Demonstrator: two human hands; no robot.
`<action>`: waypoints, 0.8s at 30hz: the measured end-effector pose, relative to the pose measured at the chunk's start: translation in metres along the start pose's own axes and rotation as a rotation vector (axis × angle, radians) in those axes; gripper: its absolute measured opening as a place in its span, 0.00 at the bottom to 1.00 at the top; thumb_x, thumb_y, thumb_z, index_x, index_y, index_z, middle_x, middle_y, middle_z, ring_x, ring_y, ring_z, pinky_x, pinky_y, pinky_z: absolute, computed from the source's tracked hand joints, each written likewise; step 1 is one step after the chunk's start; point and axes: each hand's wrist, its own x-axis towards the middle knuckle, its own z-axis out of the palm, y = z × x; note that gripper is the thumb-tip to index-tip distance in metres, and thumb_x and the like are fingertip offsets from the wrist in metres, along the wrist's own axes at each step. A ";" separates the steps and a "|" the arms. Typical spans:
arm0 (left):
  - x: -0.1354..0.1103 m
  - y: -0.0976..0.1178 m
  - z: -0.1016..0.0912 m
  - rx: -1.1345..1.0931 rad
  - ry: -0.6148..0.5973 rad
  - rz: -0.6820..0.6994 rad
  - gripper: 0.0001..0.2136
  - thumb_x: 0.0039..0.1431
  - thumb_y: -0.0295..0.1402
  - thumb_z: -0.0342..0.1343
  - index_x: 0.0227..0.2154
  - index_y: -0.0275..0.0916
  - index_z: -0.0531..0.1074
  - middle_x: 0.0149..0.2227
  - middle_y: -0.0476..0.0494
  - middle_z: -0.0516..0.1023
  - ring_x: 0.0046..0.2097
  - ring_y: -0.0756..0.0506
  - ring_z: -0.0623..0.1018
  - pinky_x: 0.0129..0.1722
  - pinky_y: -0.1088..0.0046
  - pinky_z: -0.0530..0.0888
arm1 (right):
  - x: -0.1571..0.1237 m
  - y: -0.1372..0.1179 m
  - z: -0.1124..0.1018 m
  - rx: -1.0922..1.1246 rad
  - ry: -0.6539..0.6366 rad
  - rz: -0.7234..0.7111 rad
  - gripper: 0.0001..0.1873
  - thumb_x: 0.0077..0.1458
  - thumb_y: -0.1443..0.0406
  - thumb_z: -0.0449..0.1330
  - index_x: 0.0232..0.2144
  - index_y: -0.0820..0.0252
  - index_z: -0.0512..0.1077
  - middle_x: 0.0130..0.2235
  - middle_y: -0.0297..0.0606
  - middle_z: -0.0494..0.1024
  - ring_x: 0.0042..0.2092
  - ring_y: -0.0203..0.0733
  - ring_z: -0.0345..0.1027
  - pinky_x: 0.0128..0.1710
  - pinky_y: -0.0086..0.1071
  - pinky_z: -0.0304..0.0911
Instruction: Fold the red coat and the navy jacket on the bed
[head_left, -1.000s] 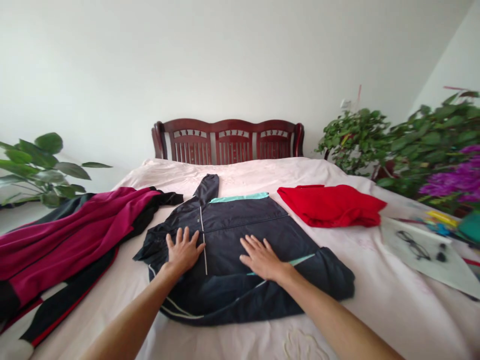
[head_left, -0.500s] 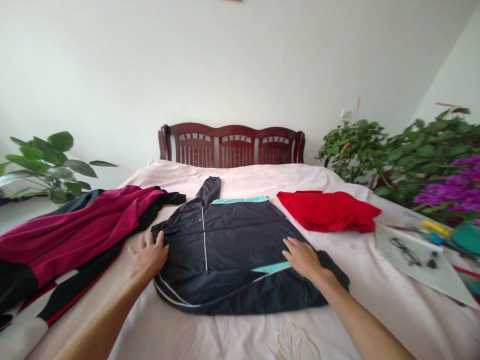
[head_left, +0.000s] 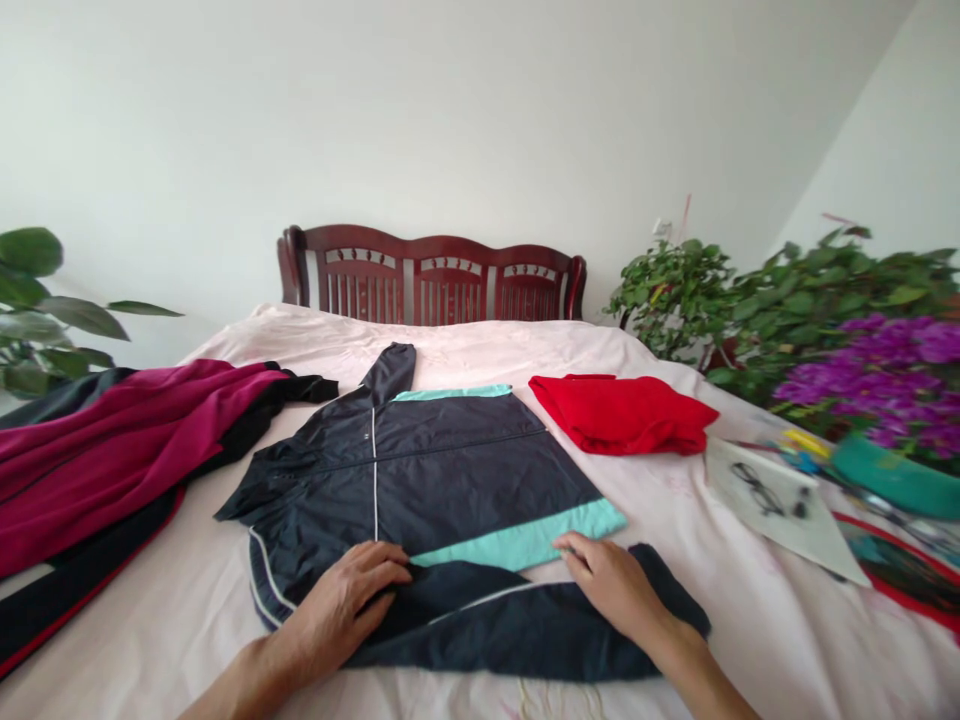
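A dark navy jacket (head_left: 442,470) with a teal band and white piping lies spread on the bed (head_left: 750,600), hood pointing toward the headboard. My left hand (head_left: 352,600) rests on its lower part near the hem, fingers curled down onto the cloth. My right hand (head_left: 611,580) lies on the folded sleeve just below the teal band, fingertips pressed at the band's edge. Whether either hand pinches the fabric is unclear.
A maroon and black garment (head_left: 112,450) lies at the left. A folded red garment (head_left: 622,412) sits at the right of the jacket. Paper with eyeglasses (head_left: 765,490) lies further right, beside potted plants (head_left: 825,300). A dark wooden headboard (head_left: 431,275) stands at the back.
Both hands slid from the jacket's sides down to its near part. The teal band shows wider now. The view shifted right and closer.
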 end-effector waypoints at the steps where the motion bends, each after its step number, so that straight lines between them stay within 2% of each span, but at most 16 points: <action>1: -0.001 -0.001 0.000 0.001 -0.003 0.005 0.11 0.66 0.28 0.47 0.46 0.46 0.71 0.53 0.45 0.74 0.55 0.45 0.72 0.57 0.66 0.69 | 0.002 0.005 0.000 -0.021 0.030 0.050 0.17 0.62 0.63 0.48 0.44 0.51 0.76 0.44 0.35 0.82 0.45 0.46 0.76 0.43 0.36 0.68; 3: 0.000 -0.001 -0.001 0.005 -0.012 0.005 0.09 0.65 0.27 0.48 0.43 0.45 0.69 0.52 0.46 0.73 0.54 0.45 0.72 0.57 0.66 0.69 | 0.007 0.009 0.000 -0.086 0.115 0.090 0.18 0.61 0.65 0.47 0.45 0.53 0.76 0.46 0.39 0.81 0.47 0.47 0.75 0.46 0.40 0.68; 6: 0.003 0.002 -0.001 0.020 -0.016 0.007 0.09 0.62 0.24 0.49 0.41 0.44 0.67 0.52 0.45 0.73 0.53 0.45 0.73 0.55 0.66 0.70 | 0.017 -0.005 0.003 -0.162 0.185 -0.037 0.21 0.62 0.63 0.48 0.54 0.56 0.72 0.56 0.44 0.75 0.58 0.50 0.67 0.58 0.46 0.60; 9: 0.002 0.002 -0.001 0.031 -0.004 0.046 0.10 0.61 0.22 0.48 0.40 0.44 0.66 0.52 0.44 0.73 0.53 0.45 0.72 0.55 0.66 0.69 | 0.024 -0.031 0.014 -0.154 0.013 -0.233 0.30 0.64 0.55 0.49 0.66 0.55 0.58 0.67 0.42 0.59 0.68 0.50 0.49 0.66 0.49 0.49; 12: -0.001 0.000 0.001 0.022 0.010 0.076 0.11 0.62 0.21 0.46 0.40 0.44 0.66 0.50 0.45 0.74 0.52 0.46 0.73 0.54 0.67 0.69 | 0.029 -0.036 0.022 -0.157 -0.164 -0.323 0.34 0.66 0.50 0.43 0.69 0.54 0.49 0.71 0.40 0.49 0.71 0.46 0.39 0.68 0.49 0.42; 15: -0.003 -0.001 0.000 0.014 0.014 0.065 0.11 0.62 0.21 0.44 0.39 0.44 0.66 0.46 0.45 0.75 0.48 0.46 0.74 0.50 0.68 0.71 | 0.036 -0.006 0.021 -0.223 -0.160 -0.264 0.35 0.67 0.48 0.39 0.69 0.56 0.47 0.71 0.41 0.47 0.71 0.45 0.37 0.69 0.49 0.40; 18: -0.003 -0.001 0.000 0.005 0.024 0.066 0.12 0.61 0.20 0.43 0.37 0.43 0.66 0.41 0.45 0.76 0.43 0.46 0.75 0.45 0.69 0.71 | 0.044 0.036 0.017 -0.307 -0.088 -0.108 0.35 0.66 0.49 0.40 0.69 0.58 0.50 0.70 0.44 0.50 0.71 0.46 0.40 0.68 0.49 0.42; 20: -0.002 0.000 0.000 0.002 0.025 0.086 0.12 0.60 0.19 0.43 0.37 0.43 0.66 0.40 0.45 0.75 0.41 0.46 0.74 0.44 0.69 0.71 | 0.049 0.054 0.017 -0.349 -0.045 -0.025 0.35 0.65 0.50 0.41 0.68 0.59 0.52 0.69 0.45 0.53 0.70 0.47 0.42 0.67 0.49 0.43; 22: -0.002 0.000 0.000 0.007 0.019 0.106 0.13 0.59 0.19 0.42 0.37 0.42 0.66 0.39 0.44 0.75 0.41 0.46 0.74 0.43 0.69 0.71 | 0.052 0.059 0.018 -0.380 -0.007 0.024 0.33 0.65 0.51 0.41 0.67 0.58 0.54 0.69 0.44 0.54 0.70 0.48 0.45 0.67 0.50 0.44; 24: -0.002 0.001 0.001 0.018 0.009 0.107 0.13 0.59 0.18 0.42 0.37 0.42 0.66 0.39 0.44 0.75 0.41 0.45 0.73 0.43 0.69 0.70 | 0.053 0.050 0.018 -0.396 0.039 0.078 0.31 0.65 0.54 0.43 0.65 0.58 0.59 0.68 0.45 0.58 0.68 0.51 0.48 0.66 0.52 0.45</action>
